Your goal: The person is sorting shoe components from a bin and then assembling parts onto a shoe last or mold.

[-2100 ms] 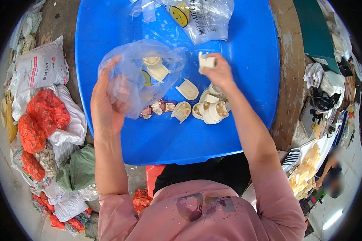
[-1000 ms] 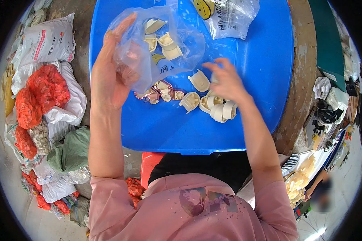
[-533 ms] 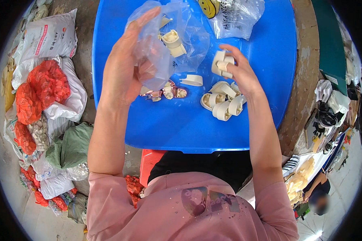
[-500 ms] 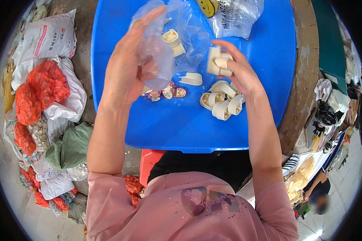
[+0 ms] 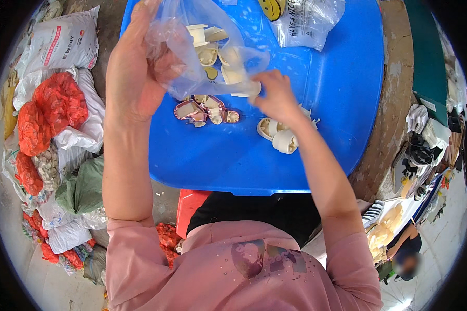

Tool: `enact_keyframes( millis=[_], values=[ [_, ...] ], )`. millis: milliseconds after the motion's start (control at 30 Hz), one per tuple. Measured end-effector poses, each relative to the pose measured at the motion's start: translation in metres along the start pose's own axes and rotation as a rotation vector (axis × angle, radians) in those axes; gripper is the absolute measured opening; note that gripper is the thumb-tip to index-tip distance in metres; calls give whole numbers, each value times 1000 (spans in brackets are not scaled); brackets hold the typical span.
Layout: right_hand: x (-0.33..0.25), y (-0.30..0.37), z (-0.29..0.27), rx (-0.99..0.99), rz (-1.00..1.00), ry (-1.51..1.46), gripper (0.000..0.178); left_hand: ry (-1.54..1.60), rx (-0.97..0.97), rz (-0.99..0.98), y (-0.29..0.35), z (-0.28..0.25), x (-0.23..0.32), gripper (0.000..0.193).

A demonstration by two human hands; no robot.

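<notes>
Above the blue plastic bench point(image 5: 233, 160), the left hand point(image 5: 135, 72) grips a clear plastic bag point(image 5: 202, 52) of cream plastic pieces, while the right hand point(image 5: 275, 96) pinches a cream plastic piece point(image 5: 246, 92) at the bag's mouth.

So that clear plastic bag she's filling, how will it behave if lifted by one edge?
The clear bag looks thin and crumpled in the left hand, so probably floppy. The cream parts inside would likely slide to its lowest corner. It may sag, seemingly light.

free: blue tray point(image 5: 228, 160) near edge | blocked: cream parts point(image 5: 277, 135), possibly loose
</notes>
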State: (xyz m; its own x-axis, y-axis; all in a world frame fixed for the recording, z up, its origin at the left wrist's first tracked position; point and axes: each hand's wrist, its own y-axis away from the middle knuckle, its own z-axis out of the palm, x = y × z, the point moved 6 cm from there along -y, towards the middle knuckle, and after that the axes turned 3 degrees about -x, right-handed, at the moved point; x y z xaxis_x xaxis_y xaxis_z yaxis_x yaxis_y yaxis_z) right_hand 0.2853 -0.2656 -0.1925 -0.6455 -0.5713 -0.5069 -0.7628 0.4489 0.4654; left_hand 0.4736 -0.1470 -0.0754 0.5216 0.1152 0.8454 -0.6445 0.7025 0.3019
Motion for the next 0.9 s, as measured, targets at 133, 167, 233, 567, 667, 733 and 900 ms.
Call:
enact_keyframes(
  millis=[133, 167, 233, 567, 667, 733, 900],
  values=[
    [0, -5, 47, -69, 18, 252, 72, -42, -113, -24, 6, 9, -5, 43],
    [4, -8, 48, -94, 9, 159, 72, -35, -75, -27, 7, 7, -8, 43],
    [11, -8, 35, -90, -6, 77, 70, -17, -30, -16, 7, 4, -10, 43],
    [21, 104, -26, -175, 129, 146, 57, 492, -950, -83, 0, 69, 1, 45],
    [23, 121, 0, -134, 126, 198, 58, 263, -501, -55, 3, 73, -2, 45],
    [27, 125, 8, -75, 78, 132, 57, 178, -251, -144, -3, 82, -8, 42],
    [34, 136, 1, 76, -43, 13, 54, 342, -417, -179, 1, 95, -8, 35]
  ],
)
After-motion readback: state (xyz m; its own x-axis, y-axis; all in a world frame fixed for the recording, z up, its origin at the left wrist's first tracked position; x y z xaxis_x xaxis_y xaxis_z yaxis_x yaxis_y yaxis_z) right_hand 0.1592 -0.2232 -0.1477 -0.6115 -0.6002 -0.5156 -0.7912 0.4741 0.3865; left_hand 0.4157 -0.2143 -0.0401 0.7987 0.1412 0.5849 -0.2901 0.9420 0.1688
